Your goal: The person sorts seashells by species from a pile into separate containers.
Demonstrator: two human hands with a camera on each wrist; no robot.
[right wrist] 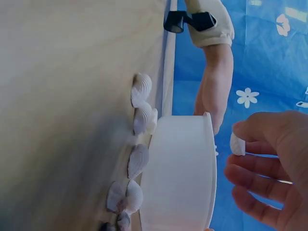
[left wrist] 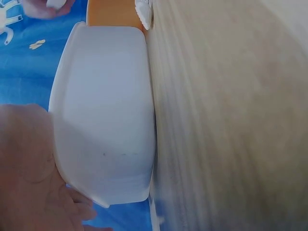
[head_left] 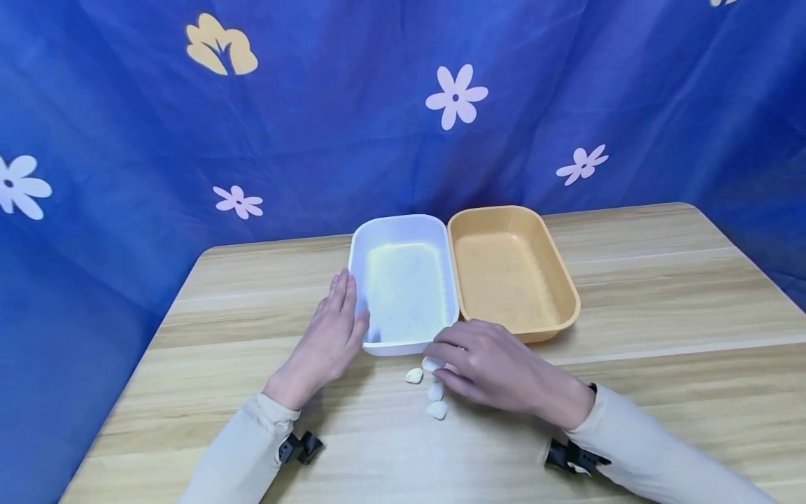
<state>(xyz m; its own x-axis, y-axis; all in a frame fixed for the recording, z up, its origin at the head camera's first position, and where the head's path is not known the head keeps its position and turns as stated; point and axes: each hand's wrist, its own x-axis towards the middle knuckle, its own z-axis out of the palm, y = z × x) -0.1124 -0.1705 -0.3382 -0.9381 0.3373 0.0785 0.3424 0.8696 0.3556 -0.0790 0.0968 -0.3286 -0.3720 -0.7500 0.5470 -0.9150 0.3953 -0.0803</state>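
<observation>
While my left hand (head_left: 329, 334) rests straight-fingered against the white tub (head_left: 397, 348), I have the right hand (head_left: 494, 362) pinching a ribbed white seashell (right wrist: 237, 145) near its rim.

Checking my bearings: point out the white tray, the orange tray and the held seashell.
White tray (head_left: 411, 290), head view: middle of its floor.
Orange tray (head_left: 508, 280), head view: middle of its floor.
Held seashell (right wrist: 237, 145), right wrist view: its visible side.
</observation>
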